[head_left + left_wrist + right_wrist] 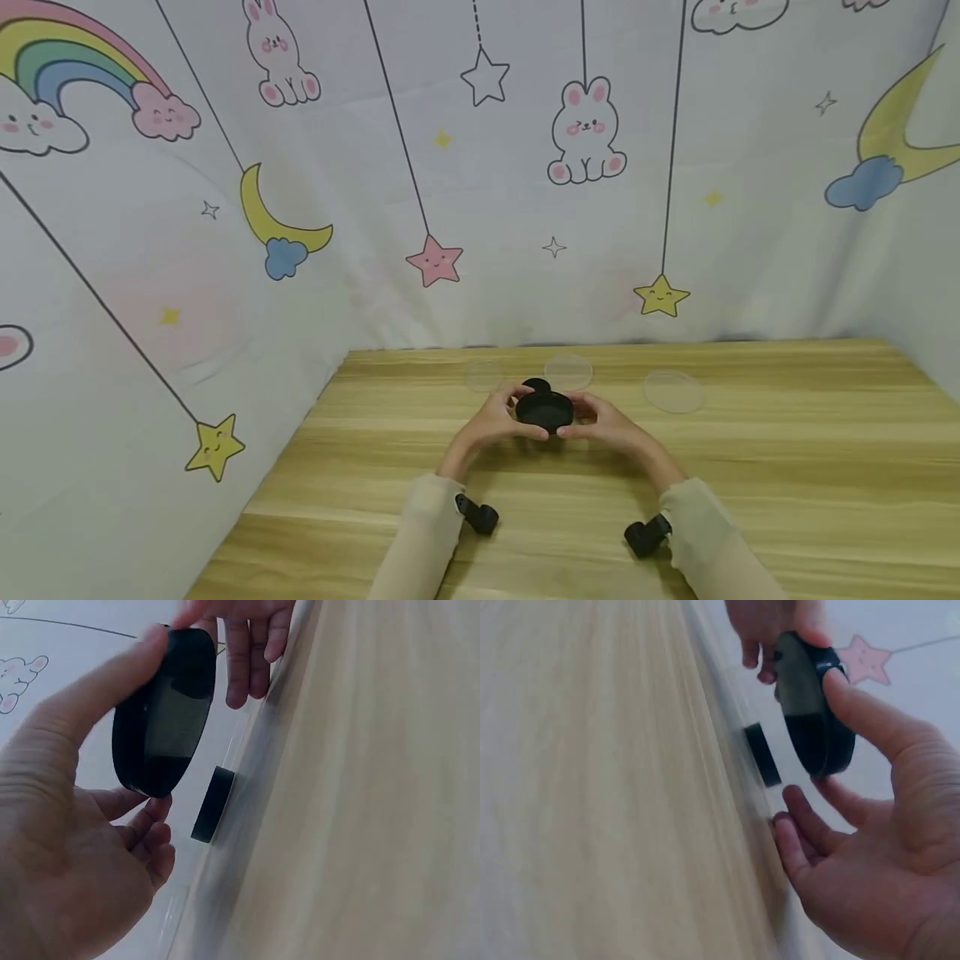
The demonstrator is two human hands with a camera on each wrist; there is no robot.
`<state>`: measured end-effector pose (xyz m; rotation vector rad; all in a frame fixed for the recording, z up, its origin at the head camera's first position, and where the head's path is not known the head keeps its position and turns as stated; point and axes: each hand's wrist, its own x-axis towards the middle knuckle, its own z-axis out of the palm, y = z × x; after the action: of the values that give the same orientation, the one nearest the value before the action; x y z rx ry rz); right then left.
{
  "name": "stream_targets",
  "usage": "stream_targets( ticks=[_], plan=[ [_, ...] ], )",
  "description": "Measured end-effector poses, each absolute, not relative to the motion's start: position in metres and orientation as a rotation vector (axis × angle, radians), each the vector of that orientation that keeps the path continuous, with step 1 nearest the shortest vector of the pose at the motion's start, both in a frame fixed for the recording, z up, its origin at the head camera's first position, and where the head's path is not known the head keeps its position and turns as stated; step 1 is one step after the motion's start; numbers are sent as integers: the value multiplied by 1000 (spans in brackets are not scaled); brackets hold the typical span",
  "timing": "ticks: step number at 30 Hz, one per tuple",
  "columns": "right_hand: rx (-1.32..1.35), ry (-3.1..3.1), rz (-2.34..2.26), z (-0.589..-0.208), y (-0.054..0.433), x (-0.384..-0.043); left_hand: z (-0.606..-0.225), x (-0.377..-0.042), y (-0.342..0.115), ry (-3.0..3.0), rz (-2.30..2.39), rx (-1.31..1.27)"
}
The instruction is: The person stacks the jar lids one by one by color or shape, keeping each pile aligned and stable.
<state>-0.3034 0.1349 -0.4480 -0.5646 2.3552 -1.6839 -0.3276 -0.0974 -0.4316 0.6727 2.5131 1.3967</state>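
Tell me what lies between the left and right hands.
A round black piece, with a smaller black disc beyond it; the head view shows both.

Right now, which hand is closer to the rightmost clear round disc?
Right. The right hand is left of the clear round disc; the left hand is farther left, past the black round object.

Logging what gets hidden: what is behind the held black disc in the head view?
On the table, a smaller black disc, with a clear disc beyond. The held disc covers the smaller one's near part; anything else there cannot be seen.
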Motion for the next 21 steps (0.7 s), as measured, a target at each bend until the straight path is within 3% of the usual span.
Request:
stream_targets(
  ticks=[21],
  plan=[
    [-527,2612,-1498,-464,127,-300,-448,-325,-104,2641,1102,801]
  ],
)
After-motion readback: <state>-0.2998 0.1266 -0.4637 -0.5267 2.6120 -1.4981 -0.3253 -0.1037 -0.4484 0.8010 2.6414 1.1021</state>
